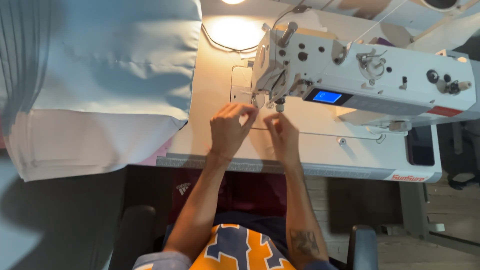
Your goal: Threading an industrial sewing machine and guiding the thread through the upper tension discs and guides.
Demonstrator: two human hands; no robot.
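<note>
Large pale blue-grey fabric sheet (100,65) draped over left end of cream worktable (210,130), w/ white layered fabric edges (75,150) hanging below it and pink scrap (160,152) peeking out at lower right corner. Bright lamp glare (235,30) on tabletop toward back, thin black cable (220,45) curving round it. Grey ruler strip (200,162) along table's front edge. Black chair armrests (132,235) at bottom L & R. Wood-plank floor (430,250) at lower right, grey metal table leg (412,210) standing on it.

The head camera is looking steeply down from above the seated person, fairly close. It is facing forward over the sewing machine (350,75) and table (320,155).
</note>
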